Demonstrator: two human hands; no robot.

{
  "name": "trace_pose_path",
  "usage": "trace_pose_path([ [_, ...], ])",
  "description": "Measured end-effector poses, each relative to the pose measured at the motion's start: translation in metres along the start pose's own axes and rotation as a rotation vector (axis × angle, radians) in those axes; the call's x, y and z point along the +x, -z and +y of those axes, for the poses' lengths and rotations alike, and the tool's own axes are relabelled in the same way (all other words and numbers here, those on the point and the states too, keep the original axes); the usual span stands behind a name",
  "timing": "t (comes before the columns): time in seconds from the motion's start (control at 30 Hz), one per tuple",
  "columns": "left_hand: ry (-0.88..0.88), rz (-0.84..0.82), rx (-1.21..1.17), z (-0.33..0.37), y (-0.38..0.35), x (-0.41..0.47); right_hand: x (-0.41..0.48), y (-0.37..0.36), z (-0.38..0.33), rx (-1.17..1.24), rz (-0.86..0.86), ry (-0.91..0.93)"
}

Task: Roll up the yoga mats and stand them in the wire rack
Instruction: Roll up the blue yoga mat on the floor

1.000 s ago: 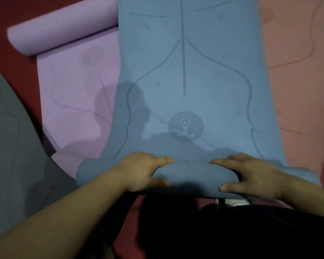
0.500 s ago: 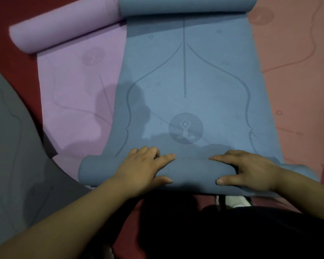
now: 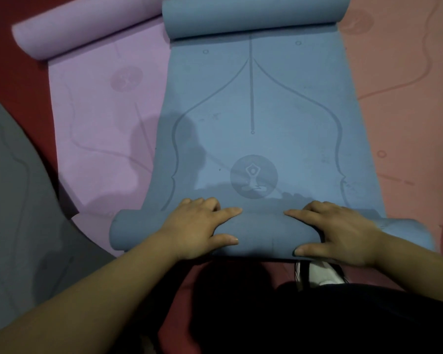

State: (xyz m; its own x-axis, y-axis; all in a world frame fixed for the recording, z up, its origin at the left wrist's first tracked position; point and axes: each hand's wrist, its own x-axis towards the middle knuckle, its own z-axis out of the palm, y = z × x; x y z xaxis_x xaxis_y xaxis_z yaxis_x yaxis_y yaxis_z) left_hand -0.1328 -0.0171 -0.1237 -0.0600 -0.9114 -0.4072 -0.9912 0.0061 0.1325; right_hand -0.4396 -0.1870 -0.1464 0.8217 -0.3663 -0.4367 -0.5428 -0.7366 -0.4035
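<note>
Rolling step: left hand (image 3: 197, 226) and right hand (image 3: 340, 231) clasp the blue mat (image 3: 253, 111) at its near roll; next move, probably an even forward push.

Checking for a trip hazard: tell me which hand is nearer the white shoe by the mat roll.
Right. The right hand grips the rolled blue foam yoga mat just beyond the white shoe; the left hand grips the roll well to the shoe's left.

Floor (image 3: 16, 80): dark red, matte, plain; visible at upper left and along the near edge. Light: dim, casting soft shadows.
</note>
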Motion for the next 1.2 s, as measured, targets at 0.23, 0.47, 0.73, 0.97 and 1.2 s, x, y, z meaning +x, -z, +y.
trace_pose_path([
  [0.23, 0.066, 0.248, 0.07, 0.019, -0.024, -0.009, 0.009, 0.004, 0.004, 0.05, -0.056, -0.015],
  [0.47, 0.083, 0.03, -0.017, 0.01, 0.001, 0.002, -0.001, -0.004, -0.001, -0.106, 0.073, 0.021],
  [0.73, 0.129, 0.203, 0.114, 0.024, -0.022, -0.003, 0.015, 0.006, 0.009, 0.033, -0.049, -0.006],
  [0.97, 0.146, -0.032, 0.026, 0.011, 0.004, 0.017, 0.011, -0.002, 0.004, -0.122, 0.101, -0.094],
  [1.2, 0.162, 0.011, 0.059, 0.009, -0.003, 0.021, 0.022, 0.006, 0.008, -0.111, 0.008, -0.112],
])
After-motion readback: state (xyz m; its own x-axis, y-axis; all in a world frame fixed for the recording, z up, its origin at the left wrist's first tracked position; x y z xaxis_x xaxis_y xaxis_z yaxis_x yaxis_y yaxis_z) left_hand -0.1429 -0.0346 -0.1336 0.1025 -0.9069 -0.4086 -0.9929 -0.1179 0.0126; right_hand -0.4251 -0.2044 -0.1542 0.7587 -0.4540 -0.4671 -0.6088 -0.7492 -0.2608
